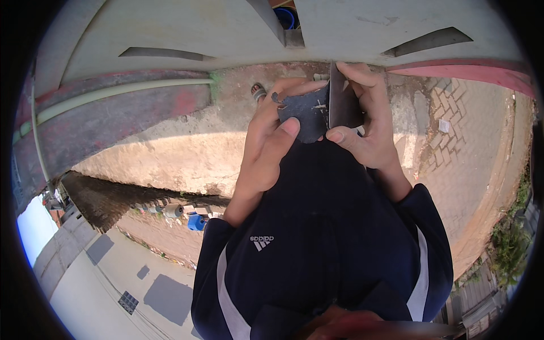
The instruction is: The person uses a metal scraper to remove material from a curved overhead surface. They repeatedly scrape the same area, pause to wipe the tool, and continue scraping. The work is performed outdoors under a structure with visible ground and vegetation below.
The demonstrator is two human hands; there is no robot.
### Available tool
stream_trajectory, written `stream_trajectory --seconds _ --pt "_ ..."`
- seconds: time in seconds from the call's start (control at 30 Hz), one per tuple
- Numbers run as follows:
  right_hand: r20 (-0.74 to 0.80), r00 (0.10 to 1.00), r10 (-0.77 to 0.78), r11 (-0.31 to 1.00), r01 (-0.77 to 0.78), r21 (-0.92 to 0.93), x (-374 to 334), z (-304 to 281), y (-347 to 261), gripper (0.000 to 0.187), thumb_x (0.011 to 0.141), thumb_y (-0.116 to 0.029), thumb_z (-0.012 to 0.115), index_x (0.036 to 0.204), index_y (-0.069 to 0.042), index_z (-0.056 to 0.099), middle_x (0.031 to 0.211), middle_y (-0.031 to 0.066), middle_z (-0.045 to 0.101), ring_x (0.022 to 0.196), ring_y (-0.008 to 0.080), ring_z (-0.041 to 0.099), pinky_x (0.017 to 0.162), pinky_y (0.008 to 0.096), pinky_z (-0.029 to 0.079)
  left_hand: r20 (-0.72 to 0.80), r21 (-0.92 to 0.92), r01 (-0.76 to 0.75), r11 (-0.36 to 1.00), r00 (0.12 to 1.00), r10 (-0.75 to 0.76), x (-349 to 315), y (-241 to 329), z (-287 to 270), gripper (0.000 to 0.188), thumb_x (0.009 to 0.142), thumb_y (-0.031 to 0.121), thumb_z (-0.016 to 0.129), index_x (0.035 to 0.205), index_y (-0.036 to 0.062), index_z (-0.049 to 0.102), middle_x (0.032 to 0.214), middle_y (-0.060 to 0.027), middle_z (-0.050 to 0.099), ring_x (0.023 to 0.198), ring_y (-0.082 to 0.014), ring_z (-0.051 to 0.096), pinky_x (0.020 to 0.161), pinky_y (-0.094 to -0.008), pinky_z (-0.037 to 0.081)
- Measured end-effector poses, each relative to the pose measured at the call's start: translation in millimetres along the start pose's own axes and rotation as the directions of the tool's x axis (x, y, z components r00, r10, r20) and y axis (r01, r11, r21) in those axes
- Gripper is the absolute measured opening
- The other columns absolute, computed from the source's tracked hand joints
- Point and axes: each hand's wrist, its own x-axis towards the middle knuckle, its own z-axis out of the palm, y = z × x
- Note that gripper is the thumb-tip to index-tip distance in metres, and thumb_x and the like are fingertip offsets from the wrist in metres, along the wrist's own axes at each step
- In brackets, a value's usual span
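In front of my chest, my left hand (265,144) pinches a thin, dark grey piece with ragged edges (306,116), its thumb pressed flat on the near face. Pale scratches or chips show near that piece's right side. My right hand (374,122) grips a dark, flat, straight-edged plate (343,105), thumb at its lower edge and fingers behind and over the top. The plate stands close against the ragged piece's right edge; whether they are joined there, I cannot tell. What either one is made of is unclear.
A pale wall (238,31) with slotted openings rises ahead. Along its foot at left runs a light green pipe (124,92). A sandalled foot (258,92) is on the ground below. Blue container (196,221) stands at left; brick paving (447,122) lies at right.
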Motion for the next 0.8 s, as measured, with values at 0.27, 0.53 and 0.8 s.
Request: stream_trajectory --seconds 0.27,0.53,0.8 --pt "0.034 0.996 -0.084 0.993 0.086 -0.079 3.1 -8.7 -3.9 0.089 0.072 -0.033 0.092 0.141 -0.001 0.044 0.127 0.0125 0.052 0.114 0.0211 0.054 0.096 0.0336 0.043 -0.035 0.456 -0.128 0.880 0.986 0.162 0.4 1.8 -1.7 0.024 0.098 0.014 0.064 0.108 -0.0082 0.066 0.109 -0.0140 0.058 0.087 -0.0178 0.059 0.072 -0.0266 0.048" --pt "0.074 0.977 -0.202 0.951 0.214 -0.224 7.4 -6.3 -10.7 0.082 0.065 -0.027 0.095 0.133 -0.004 0.055 0.122 0.0172 0.061 0.108 0.0301 0.064 0.090 0.0370 0.052 -0.125 0.373 0.007 0.928 0.991 0.043 -8.1 0.0 4.7 0.022 0.101 0.019 0.061 0.100 -0.0018 0.056 0.064 -0.0023 0.053 0.058 -0.0077 0.048 0.054 -0.0246 0.038" --pt "0.059 0.987 -0.152 0.956 0.162 -0.246 12.3 -6.9 -15.7 0.076 0.065 -0.029 0.094 0.127 -0.003 0.059 0.120 0.0163 0.064 0.106 0.0322 0.067 0.090 0.0378 0.053 -0.035 0.387 -0.079 0.918 0.994 0.100 -6.7 -3.6 3.8 0.017 0.105 0.017 0.048 0.101 0.0011 0.053 0.060 -0.0053 0.051 0.052 -0.0101 0.045 0.049 -0.0294 0.031"
